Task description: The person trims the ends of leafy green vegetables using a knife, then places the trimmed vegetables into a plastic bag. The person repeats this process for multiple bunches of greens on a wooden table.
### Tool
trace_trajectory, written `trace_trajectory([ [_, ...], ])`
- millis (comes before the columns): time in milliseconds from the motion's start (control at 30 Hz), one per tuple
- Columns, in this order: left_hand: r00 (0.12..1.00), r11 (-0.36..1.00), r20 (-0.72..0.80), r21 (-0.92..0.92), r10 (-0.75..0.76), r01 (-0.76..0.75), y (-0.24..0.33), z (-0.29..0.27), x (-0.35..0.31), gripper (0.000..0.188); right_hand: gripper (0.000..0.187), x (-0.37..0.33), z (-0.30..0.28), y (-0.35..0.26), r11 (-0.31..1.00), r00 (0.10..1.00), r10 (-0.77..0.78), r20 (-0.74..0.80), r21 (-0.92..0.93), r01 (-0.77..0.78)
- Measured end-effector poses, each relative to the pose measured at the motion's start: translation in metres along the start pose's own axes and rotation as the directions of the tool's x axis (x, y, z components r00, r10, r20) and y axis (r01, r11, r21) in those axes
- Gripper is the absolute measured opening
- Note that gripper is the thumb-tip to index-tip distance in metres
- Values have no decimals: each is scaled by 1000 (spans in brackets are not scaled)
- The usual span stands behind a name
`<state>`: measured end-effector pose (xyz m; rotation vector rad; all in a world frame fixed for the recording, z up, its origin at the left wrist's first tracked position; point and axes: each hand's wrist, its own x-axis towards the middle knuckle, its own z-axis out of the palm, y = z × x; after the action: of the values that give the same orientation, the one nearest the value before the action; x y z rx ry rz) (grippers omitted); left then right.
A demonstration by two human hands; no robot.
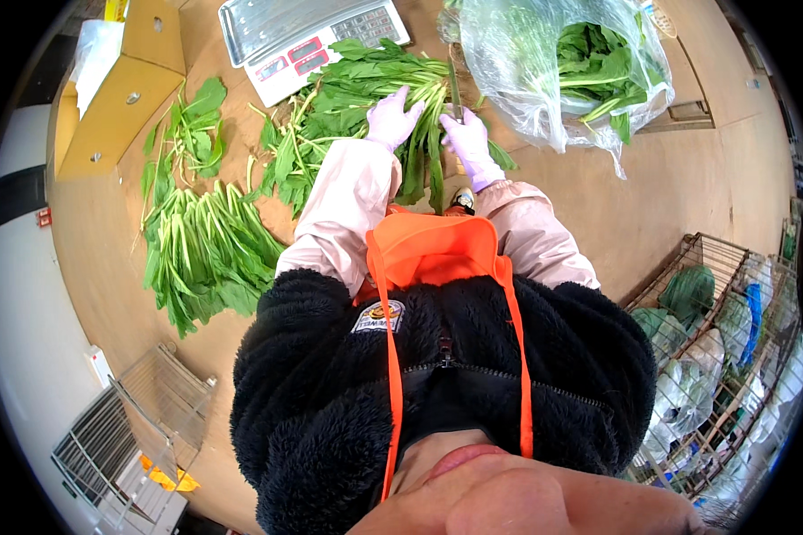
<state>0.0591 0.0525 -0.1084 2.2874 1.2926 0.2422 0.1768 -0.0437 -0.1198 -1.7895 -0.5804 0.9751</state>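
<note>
My left hand (393, 120), in a thin lavender glove, rests on a spread of leafy greens (352, 80), its fingers closed over the stems and partly hidden among them. In my right hand (469, 147), gloved the same way, is a knife (455, 89); its narrow blade points away from me beside the cut-looking stem ends, and the handle is mostly hidden by the fingers. Long leaves hang toward me over the table edge between the two hands. To the left lies a thick bunch of greens (210, 245) with stems together, and a smaller loose pile (196, 134) behind it.
A scale with a metal pan (268, 27) stands behind the greens. At the far right sits a clear plastic bag (509, 71) of greens. A yellow-brown box (120, 102) is at far left. Wire baskets stand low at left (165, 401) and right (714, 259).
</note>
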Motion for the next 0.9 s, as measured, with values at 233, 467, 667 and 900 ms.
trace_trajectory([
  [233, 995, 929, -17, -356, 96, -96, -14, -12, 5, 43, 33, -4, 8, -25, 979, 999, -16, 51, 204, 5],
  [467, 987, 482, -121, -874, -106, -56, -29, -44, -12, 42, 26, 5, 25, -52, 947, 977, -156, 145, 302, 106],
  [667, 962, 251, -125, -966, -242, -62, -44, -75, -27, 29, 30, 33, 25, -36, 971, 974, -219, -66, 87, 224],
  [900, 940, 389, -280, -902, -196, -188, -44, -80, -28, 15, 35, -13, 36, -80, 856, 858, -513, 0, 70, 512],
])
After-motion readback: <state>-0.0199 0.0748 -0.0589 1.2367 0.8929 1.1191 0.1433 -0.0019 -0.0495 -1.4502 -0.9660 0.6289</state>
